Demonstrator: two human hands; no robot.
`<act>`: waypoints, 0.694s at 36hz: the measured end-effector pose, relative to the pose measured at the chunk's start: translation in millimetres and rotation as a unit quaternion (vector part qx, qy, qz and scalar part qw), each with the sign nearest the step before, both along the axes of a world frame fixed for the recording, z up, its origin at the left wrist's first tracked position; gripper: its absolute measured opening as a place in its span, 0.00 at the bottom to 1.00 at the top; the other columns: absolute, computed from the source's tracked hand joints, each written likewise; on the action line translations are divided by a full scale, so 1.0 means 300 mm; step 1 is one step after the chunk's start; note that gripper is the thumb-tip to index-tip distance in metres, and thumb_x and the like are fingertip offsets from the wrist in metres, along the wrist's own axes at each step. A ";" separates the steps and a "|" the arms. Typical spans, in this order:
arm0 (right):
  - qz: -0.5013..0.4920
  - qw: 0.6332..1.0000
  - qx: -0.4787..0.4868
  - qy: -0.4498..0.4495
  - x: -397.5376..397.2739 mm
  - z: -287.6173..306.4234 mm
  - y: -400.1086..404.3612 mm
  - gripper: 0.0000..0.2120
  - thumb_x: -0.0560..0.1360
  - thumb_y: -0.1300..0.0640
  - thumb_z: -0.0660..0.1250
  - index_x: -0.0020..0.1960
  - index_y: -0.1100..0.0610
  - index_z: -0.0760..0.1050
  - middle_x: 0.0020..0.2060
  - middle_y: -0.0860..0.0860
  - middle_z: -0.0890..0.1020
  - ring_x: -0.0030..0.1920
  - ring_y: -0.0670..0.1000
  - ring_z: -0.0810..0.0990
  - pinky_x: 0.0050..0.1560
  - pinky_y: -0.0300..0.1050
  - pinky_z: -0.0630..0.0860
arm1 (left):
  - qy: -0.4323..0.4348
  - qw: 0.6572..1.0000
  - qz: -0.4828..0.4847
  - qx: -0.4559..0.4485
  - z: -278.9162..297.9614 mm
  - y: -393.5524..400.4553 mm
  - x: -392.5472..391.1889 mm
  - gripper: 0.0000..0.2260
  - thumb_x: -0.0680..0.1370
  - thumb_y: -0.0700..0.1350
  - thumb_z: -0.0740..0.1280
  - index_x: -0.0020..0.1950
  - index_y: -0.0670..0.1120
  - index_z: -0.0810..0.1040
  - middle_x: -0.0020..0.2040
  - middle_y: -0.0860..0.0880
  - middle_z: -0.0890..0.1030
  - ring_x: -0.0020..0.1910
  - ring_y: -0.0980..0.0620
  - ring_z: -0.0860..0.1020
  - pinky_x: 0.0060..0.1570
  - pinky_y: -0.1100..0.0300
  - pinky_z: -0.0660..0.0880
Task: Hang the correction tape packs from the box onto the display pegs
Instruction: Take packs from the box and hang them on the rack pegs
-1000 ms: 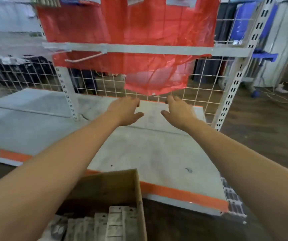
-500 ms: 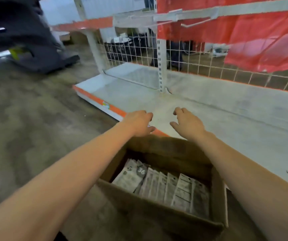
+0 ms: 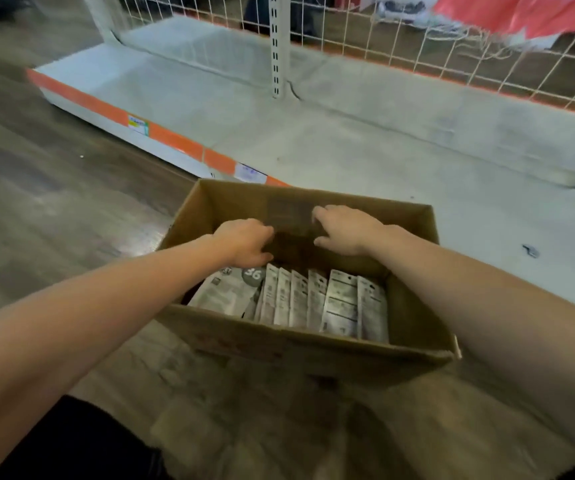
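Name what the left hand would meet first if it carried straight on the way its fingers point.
Probably the box's far inner wall; the left hand points forward over the box's bare part, though depth is unclear.

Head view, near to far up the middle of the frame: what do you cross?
Near wall of the cardboard box → row of correction tape packs → left hand and right hand, level with each other over the box → orange-edged base shelf → wire grid back panel.
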State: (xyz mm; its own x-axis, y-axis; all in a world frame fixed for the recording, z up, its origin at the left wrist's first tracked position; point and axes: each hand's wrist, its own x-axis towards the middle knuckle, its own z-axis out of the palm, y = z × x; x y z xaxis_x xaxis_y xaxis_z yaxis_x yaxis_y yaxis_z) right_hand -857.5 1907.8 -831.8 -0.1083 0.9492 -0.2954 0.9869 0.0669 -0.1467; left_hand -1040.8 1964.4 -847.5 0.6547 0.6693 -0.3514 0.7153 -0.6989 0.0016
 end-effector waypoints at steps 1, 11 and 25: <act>0.006 1.000 -0.013 -0.005 -0.012 -0.016 0.009 0.20 0.80 0.52 0.62 0.68 0.58 0.65 0.65 0.57 0.72 0.63 0.57 0.72 0.56 0.47 0.70 | 0.011 1.000 0.002 -0.008 -0.026 0.006 -0.020 0.14 0.79 0.53 0.63 0.60 0.46 0.73 0.54 0.46 0.76 0.49 0.48 0.76 0.46 0.54 0.75; -0.017 0.997 -0.074 0.000 -0.045 -0.093 0.095 0.16 0.80 0.52 0.63 0.64 0.56 0.68 0.58 0.56 0.76 0.55 0.55 0.76 0.52 0.48 0.74 | 0.150 0.986 -0.005 -0.069 -0.230 0.103 -0.049 0.21 0.80 0.45 0.63 0.72 0.43 0.66 0.67 0.43 0.71 0.64 0.44 0.73 0.59 0.52 0.73; -0.105 0.972 -0.147 0.147 -0.050 -0.074 0.125 0.13 0.80 0.51 0.63 0.60 0.57 0.74 0.46 0.52 0.82 0.44 0.48 0.81 0.42 0.40 0.77 | -0.095 0.972 0.103 -0.189 -0.073 0.176 -0.097 0.01 0.77 0.45 0.68 0.47 0.48 0.78 0.44 0.52 0.78 0.44 0.54 0.76 0.46 0.61 0.71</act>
